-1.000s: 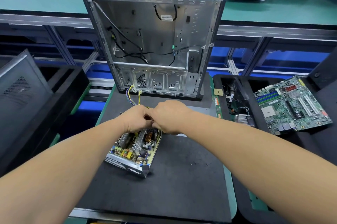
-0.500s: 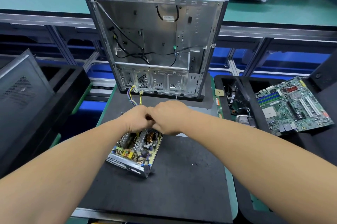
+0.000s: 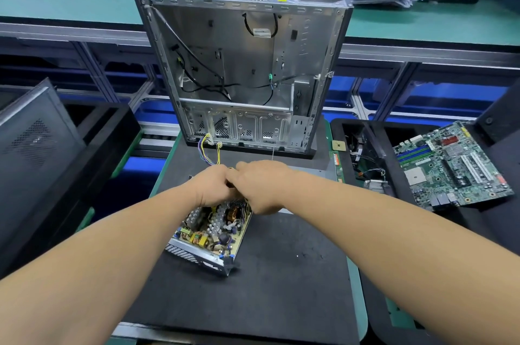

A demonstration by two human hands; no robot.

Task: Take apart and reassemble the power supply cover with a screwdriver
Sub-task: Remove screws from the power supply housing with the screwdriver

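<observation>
Two hands, the left hand and the right hand, meet knuckle to knuckle over the far end of one opened power supply lying on the black mat of the bench; fingers are curled under, apparently pinching its wires, though the grip is hidden. One empty computer case stands behind, and one motherboard lies to the right.
</observation>
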